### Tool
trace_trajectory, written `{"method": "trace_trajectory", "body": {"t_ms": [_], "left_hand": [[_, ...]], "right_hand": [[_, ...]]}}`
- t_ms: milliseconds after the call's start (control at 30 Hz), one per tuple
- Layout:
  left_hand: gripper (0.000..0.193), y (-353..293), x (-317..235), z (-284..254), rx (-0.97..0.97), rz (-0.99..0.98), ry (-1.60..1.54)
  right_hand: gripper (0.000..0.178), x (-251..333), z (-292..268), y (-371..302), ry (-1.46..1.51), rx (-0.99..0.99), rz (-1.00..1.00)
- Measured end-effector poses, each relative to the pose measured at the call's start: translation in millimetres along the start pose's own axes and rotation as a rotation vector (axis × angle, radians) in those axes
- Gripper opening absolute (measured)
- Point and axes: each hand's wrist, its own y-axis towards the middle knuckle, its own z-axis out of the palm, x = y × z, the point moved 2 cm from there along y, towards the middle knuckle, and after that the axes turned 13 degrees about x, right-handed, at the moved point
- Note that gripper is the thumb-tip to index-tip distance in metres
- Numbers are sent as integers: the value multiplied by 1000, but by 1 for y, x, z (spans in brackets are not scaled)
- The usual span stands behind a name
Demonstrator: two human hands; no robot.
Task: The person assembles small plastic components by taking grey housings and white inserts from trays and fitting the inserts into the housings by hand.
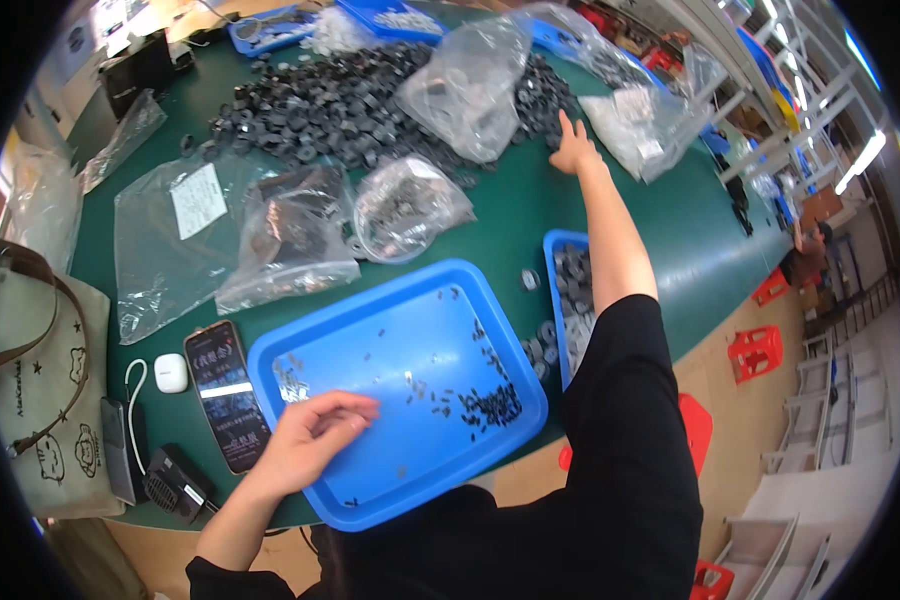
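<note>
My left hand (315, 438) hovers over the left part of a blue tray (370, 505), its fingers curled toward the thumb; whatever may be between them is too small to make out. In the tray lie a cluster of small black pieces (495, 405) at the right, a few scattered ones, and a little heap of silvery bits (292, 385) near the left wall. My right arm stretches far forward. At its end my right hand (576, 152) is open, fingers apart, beside the right edge of a large pile of dark round parts (340, 110).
Clear plastic bags (475, 80) and a bag of small parts (410, 210) lie before and on the pile. A narrow blue bin (553, 300) of grey parts stands right of the tray. At left are a phone (227, 400), white earbud case (171, 373), black device (177, 483) and cloth bag (55, 390).
</note>
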Motion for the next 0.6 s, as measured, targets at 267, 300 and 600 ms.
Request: {"method": "trace_trajectory", "body": {"t_ms": [267, 300, 600], "left_hand": [[23, 3, -4, -2, 45, -60, -31], [23, 3, -5, -2, 34, -49, -33], [24, 7, -4, 3, 20, -44, 76]], "right_hand": [[29, -7, 34, 7, -122, -35, -221], [26, -4, 32, -10, -103, -37, -376], [23, 0, 23, -96, 115, -34, -607]]}}
